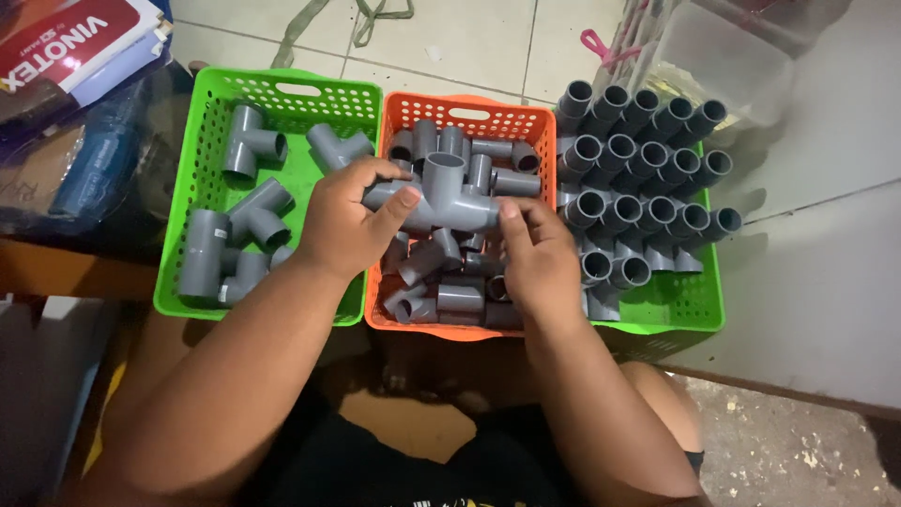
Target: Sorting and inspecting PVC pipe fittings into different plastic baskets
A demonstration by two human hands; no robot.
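A workshop or storeroom floor: three plastic baskets, green (202,169), orange (535,127) and green (699,300), hold grey pipe fittings (648,160) on pale tiles (469,38), with boxes (84,42) far left.

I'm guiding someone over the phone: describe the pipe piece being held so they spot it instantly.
Find the orange basket between two green ones. Above its middle, the left hand and right hand hold one grey tee fitting. Unlike the loose pieces beneath, it is lifted, one open socket facing up.
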